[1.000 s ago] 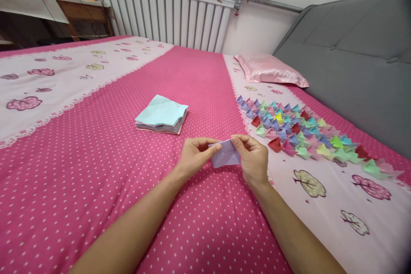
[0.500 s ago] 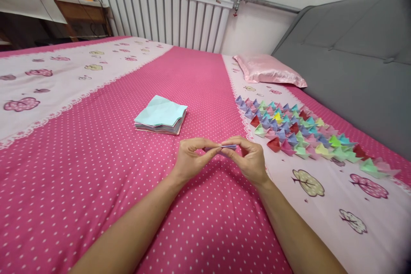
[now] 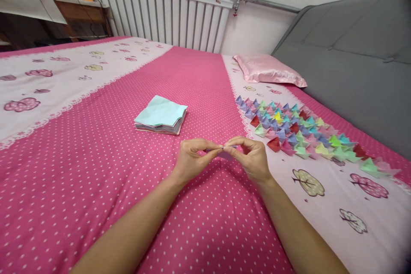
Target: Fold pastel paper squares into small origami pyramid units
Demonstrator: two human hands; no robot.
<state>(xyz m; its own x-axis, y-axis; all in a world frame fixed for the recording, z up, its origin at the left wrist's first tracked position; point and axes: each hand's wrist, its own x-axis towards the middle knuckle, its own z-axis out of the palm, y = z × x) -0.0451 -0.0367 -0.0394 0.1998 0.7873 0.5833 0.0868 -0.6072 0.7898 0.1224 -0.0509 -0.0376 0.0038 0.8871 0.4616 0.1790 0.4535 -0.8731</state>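
Observation:
A small folded piece of purple paper [image 3: 226, 154] is held between my two hands, just above the pink dotted bedspread. My left hand [image 3: 193, 157] pinches its left side between thumb and fingertips. From the right, my right hand [image 3: 251, 157] pinches it the same way, the fingertips of both hands nearly meeting. Fingers cover much of the paper, so its folds are hard to make out. Beyond my left hand lies a stack of square paper sheets [image 3: 161, 113], light blue on top. Rows of folded paper boats [image 3: 293, 128] in many colours stand to the right.
The bedspread [image 3: 105, 150] has pink dotted and pale printed bands. A pink pillow [image 3: 269, 69] rests at the far right against a grey headboard [image 3: 349, 47]. Behind the bed are a white radiator [image 3: 160, 15] and, at far left, a desk [image 3: 80, 10] with a monitor.
The purple paper has tilted, so more of its flat face shows below my fingertips. My right hand has shifted very slightly to the right; the stack and boats are unmoved.

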